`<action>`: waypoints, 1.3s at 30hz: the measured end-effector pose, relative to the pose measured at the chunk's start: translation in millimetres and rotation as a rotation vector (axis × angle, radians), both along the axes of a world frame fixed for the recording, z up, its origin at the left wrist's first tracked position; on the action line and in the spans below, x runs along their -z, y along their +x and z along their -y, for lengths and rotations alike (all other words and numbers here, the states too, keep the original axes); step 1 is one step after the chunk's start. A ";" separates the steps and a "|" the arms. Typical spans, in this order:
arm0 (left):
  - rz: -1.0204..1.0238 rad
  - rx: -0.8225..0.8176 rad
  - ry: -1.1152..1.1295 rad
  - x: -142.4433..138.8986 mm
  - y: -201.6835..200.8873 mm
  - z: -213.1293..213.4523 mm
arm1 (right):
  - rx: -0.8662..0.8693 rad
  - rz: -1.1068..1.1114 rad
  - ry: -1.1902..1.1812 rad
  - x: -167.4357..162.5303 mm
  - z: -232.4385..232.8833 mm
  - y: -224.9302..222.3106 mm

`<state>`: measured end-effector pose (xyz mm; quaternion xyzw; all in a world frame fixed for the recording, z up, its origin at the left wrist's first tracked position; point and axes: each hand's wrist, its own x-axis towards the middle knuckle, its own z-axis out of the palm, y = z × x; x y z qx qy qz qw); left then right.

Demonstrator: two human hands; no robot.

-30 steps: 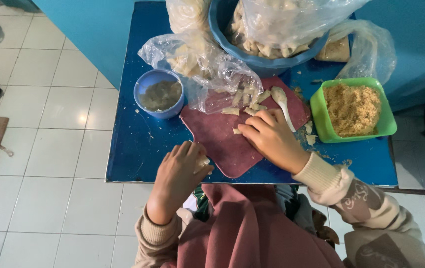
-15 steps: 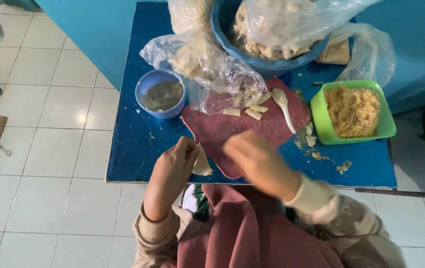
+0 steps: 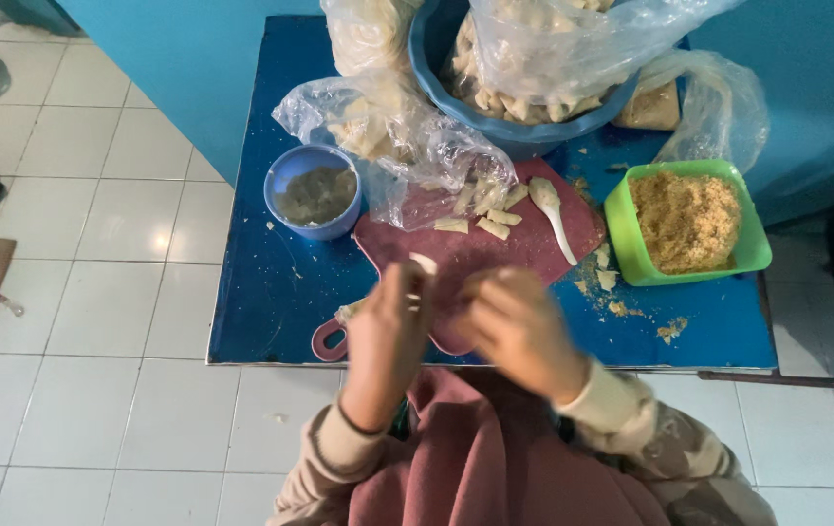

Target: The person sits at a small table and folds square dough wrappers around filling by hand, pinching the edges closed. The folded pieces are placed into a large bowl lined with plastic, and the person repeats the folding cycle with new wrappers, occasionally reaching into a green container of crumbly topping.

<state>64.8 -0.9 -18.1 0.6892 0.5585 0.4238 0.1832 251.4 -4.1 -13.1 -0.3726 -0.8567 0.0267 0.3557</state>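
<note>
Right, nearest us: our left hand (image 3: 392, 326) and right hand (image 3: 514, 326) sit close together over the near edge of the dark red cutting board (image 3: 480, 263). Left hand pinches a small pale dough piece (image 3: 424, 263) at its fingertips; right hand is motion-blurred, fingers curled, can't tell if it grips anything. The piece sticks up and away from us, long axis roughly near-to-far, but blur makes that rough.

Judgement on doing this well: we keep the pinch light so the piece doesn't tear, and work over the board so crumbs land there.

Further out on the board: more cut pale pieces (image 3: 480, 209) and a white spoon (image 3: 553, 214), bowl end far, handle angled near-right. Left: small blue bowl (image 3: 315, 192) of grey-green stuff. Right: green tub (image 3: 686, 224) of crumbs. Far on the blue counter (image 3: 261, 292): big blue basin (image 3: 524, 127) with plastic bags.
</note>
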 end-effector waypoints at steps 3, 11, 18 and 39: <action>-0.008 0.144 0.040 7.9 27.1 4.4 | 0.295 -0.001 0.013 -13.2 -20.4 39.1; -0.314 0.203 0.239 3.9 23.5 9.1 | 0.510 0.132 -0.090 10.0 -59.9 67.4; -0.331 0.266 0.237 6.1 19.7 18.8 | 0.514 0.076 -0.063 1.5 -44.9 70.6; -0.359 0.302 0.167 6.7 13.2 27.0 | 0.089 0.284 0.070 8.2 -18.5 21.4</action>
